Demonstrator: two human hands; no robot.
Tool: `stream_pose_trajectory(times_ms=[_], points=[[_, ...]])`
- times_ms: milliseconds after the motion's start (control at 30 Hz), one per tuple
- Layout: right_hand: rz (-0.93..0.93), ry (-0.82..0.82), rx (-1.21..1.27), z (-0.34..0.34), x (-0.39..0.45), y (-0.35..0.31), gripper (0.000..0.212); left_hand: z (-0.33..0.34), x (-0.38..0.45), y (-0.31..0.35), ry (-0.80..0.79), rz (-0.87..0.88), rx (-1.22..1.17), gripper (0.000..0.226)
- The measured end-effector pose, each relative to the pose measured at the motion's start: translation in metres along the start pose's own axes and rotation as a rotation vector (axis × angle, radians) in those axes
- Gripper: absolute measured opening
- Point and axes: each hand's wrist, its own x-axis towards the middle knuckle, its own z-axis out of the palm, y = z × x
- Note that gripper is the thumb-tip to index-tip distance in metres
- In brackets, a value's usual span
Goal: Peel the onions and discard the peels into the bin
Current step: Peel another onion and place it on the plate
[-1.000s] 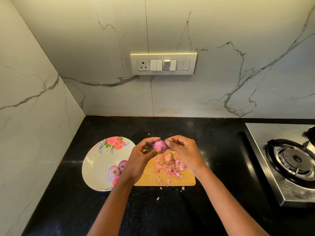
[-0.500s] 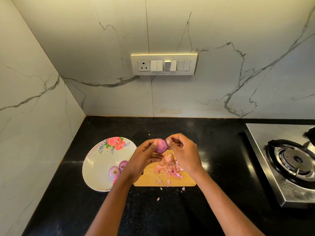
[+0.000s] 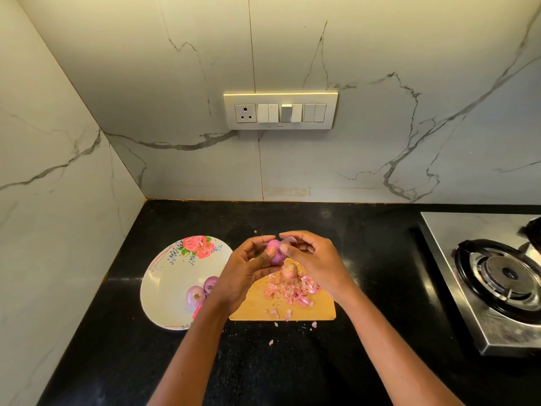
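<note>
- Black tabletop (image 3: 292, 361), wooden board (image 3: 251, 309) strewn with pink peels (image 3: 295, 291)
- Floral plate (image 3: 164, 285) carrying two peeled onions (image 3: 195, 295)
- Left hand (image 3: 246, 273) fingers curled around glossy purple onion (image 3: 275, 253) above board
- Right hand (image 3: 319, 265) fingers pinching its loose skin

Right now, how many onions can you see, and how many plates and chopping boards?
Onions: 4, one held in the left hand and right hand at, one on the board, two on the plate
Plates: 1
Chopping boards: 1
Total: 6
</note>
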Motion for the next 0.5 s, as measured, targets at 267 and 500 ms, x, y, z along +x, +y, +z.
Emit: stream_pose_trajectory(times_ms=[267,500], points=[[0.041,0.122,-0.022,0.008,0.001,0.004,0.009,0.002,0.002,-0.009,0.061,0.071,0.09,0.038],[0.078,0.166,-0.034,0.012,0.003,0.009,0.007,0.002,0.002,-0.013,0.061,0.048,0.083,0.044]])
